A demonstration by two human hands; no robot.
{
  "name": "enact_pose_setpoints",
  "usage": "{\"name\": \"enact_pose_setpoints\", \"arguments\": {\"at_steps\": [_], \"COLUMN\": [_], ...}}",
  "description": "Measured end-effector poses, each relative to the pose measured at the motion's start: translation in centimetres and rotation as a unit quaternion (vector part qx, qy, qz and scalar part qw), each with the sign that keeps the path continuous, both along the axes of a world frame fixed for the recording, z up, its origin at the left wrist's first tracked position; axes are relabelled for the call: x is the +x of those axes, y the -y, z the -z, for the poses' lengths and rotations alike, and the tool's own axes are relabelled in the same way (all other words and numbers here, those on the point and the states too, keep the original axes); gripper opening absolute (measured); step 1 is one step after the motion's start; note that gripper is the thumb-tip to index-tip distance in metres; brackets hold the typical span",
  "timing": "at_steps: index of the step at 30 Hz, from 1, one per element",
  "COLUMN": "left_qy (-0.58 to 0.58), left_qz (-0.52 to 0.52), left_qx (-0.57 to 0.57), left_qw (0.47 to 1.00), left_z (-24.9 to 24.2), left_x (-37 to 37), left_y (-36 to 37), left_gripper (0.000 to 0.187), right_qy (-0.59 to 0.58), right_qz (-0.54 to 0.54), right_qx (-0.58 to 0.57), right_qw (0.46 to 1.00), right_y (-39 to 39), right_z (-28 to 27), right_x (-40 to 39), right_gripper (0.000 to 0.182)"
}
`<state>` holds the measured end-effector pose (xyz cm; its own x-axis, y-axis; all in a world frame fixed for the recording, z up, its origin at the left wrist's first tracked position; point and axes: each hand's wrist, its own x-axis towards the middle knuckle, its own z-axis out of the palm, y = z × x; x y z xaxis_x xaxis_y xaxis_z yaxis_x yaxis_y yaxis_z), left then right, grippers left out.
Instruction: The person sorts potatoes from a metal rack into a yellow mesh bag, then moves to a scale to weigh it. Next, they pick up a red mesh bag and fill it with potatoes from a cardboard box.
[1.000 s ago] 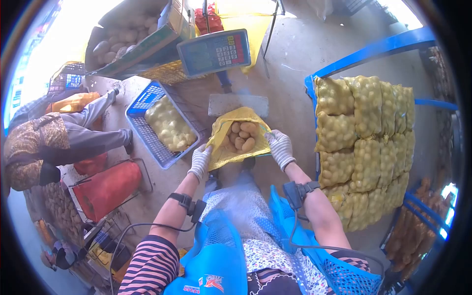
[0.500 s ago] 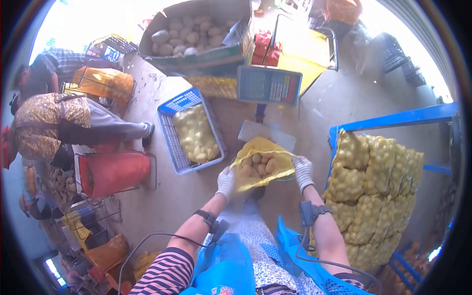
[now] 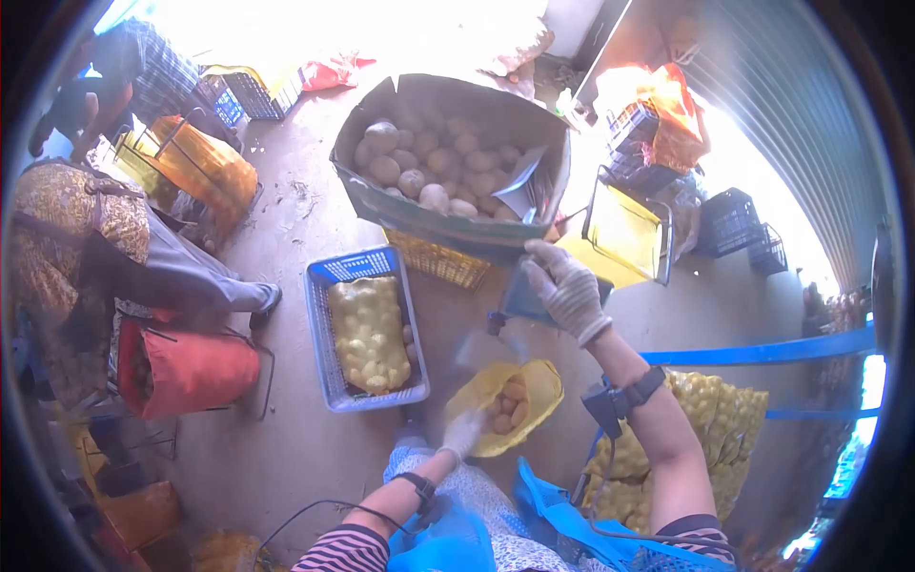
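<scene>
My left hand (image 3: 464, 434), in a pale glove and blurred by motion, grips the near-left rim of a yellow mesh bag (image 3: 541, 389). The bag's mouth gapes upward, and several brown potatoes (image 3: 509, 404) lie inside. My gloved right hand (image 3: 569, 294) is raised away from the bag, its fingers apart and nothing visible in them. It passes in front of the scale display (image 3: 524, 297), just short of a large dark-rimmed box (image 3: 419, 214). That box is filled with potatoes (image 3: 448, 157), and a flat blue-grey item (image 3: 524, 184) leans inside its right end.
A blue crate (image 3: 317, 334) with a full mesh sack (image 3: 367, 334) stands left of the bag. Full sacks (image 3: 710, 410) are stacked behind a blue rail (image 3: 762, 351) at right. A bending person (image 3: 86, 219) is beside a red bag (image 3: 195, 372) at left.
My right hand has let go of the bag's right rim and moved up toward the potato box. My left hand stays on the bag. The view has tilted upward.
</scene>
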<state>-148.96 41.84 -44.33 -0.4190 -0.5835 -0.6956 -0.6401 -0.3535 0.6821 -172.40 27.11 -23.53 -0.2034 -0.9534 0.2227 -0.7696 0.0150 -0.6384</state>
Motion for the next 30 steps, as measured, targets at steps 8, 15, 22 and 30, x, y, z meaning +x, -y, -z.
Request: {"name": "enact_pose_setpoints", "arguments": {"at_steps": [8,15,22,30], "left_qy": [-0.088,-0.144,-0.093,-0.126], "left_qz": [0.103,0.141,0.157,0.159], "left_qx": [0.073,0.095,0.163,0.106], "left_qw": [0.988,0.975,0.970,0.973], "left_z": [1.7,4.8,1.6,4.7], "left_x": [1.6,1.9,1.6,2.7], "left_y": [1.0,1.4,4.5,2.8], "left_gripper": [0.054,0.057,0.059,0.054], "right_qy": [-0.155,-0.073,0.571,0.319], "right_qz": [-0.012,0.058,-0.088,-0.222], "right_qx": [0.107,0.130,0.154,0.429], "right_qw": [0.982,0.987,0.802,0.816], "right_y": [30.6,36.3,33.4,34.0], "right_z": [4.1,10.4,9.1,5.9], "right_x": [9.4,9.5,8.0,7.1], "right_gripper": [0.061,0.055,0.038,0.045]}}
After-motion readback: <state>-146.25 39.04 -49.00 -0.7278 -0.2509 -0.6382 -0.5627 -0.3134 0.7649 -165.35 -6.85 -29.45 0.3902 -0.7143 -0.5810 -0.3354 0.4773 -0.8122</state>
